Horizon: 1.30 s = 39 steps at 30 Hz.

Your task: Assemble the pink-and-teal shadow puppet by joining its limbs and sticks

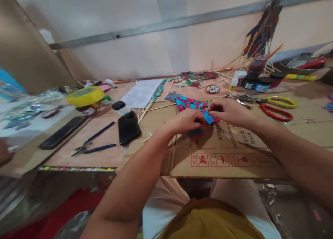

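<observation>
A flat piece painted in blue and magenta patches (194, 103) lies on the cardboard (182, 162) in front of me. My left hand (188, 121) is closed over its near edge with curled fingers, which hide part of it. From the other side, my right hand (229, 111) pinches at the piece's right end between thumb and fingers. Beneath my left fingers shows a small dark-blue bit (194, 131), too shaded to name. Behind the piece, a teal patterned strip (159, 90) rests beside thin wooden sticks (145, 112).
To the left are a black phone (128, 128), blue-handled pliers (91, 142), a lidded jar (121, 108) and yellow tape (85, 96). On the right lie red-handled scissors (277, 112) and paint jars (262, 84), below a tall stick-mounted painted piece (262, 31). Another person's hand (5, 152) shows at far left.
</observation>
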Motion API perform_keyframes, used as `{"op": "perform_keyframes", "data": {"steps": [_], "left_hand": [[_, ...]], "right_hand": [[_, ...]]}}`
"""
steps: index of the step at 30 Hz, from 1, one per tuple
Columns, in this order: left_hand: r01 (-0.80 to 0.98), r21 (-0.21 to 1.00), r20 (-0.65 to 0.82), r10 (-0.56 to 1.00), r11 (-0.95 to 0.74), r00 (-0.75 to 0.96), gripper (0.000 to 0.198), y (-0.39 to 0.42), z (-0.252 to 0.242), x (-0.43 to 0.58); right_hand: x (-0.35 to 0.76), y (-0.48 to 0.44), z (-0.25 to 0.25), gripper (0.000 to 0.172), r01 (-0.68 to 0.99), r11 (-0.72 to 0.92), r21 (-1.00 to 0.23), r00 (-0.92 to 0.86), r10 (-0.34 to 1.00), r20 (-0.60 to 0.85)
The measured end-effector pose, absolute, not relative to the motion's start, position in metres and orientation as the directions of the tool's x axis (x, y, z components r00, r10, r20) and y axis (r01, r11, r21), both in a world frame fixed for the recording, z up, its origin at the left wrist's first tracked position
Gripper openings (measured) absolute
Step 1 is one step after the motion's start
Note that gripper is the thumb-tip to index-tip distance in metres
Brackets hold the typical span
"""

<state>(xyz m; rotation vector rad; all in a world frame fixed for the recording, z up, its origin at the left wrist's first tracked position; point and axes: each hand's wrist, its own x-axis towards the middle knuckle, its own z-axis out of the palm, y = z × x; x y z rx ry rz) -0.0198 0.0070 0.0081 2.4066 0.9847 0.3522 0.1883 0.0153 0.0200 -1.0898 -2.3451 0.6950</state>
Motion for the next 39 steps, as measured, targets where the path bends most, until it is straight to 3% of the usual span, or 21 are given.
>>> {"op": "perform_keyframes", "data": {"steps": [4,10,15,20,27,33,39], "left_hand": [[0.643,0.538,0.06,0.786,-0.544,0.615,0.013,0.008,0.012,-0.026],[0.684,0.537,0.125,0.848,-0.495,0.516,0.008,0.007,0.02,-0.028],[0.689,0.565,0.151,0.878,-0.453,0.454,0.007,0.006,0.024,-0.026],[0.667,0.603,0.195,0.892,-0.437,0.408,0.007,0.006,0.02,-0.023],[0.673,0.581,0.24,0.886,-0.458,0.396,0.007,0.005,0.013,-0.017],[0.627,0.651,0.245,0.9,-0.428,0.36,0.008,0.003,0.015,-0.014],[0.518,0.779,0.165,0.913,-0.352,0.373,0.019,-0.002,0.019,-0.012]], "right_hand": [[0.188,0.0,0.027,0.009,0.564,0.682,-0.465,-0.776,0.631,-0.016],[0.18,-0.004,0.012,0.008,0.602,0.717,-0.35,-0.784,0.615,-0.088],[0.179,-0.001,0.004,0.003,0.606,0.688,-0.4,-0.77,0.633,-0.078],[0.178,-0.002,-0.001,0.01,0.561,0.684,-0.467,-0.769,0.639,0.012],[0.175,-0.008,-0.002,0.013,0.61,0.675,-0.415,-0.751,0.66,-0.031],[0.171,-0.015,0.008,0.015,0.644,0.634,-0.429,-0.725,0.685,-0.076],[0.172,0.0,0.013,0.013,0.629,0.539,-0.56,-0.553,0.817,0.165]]}}
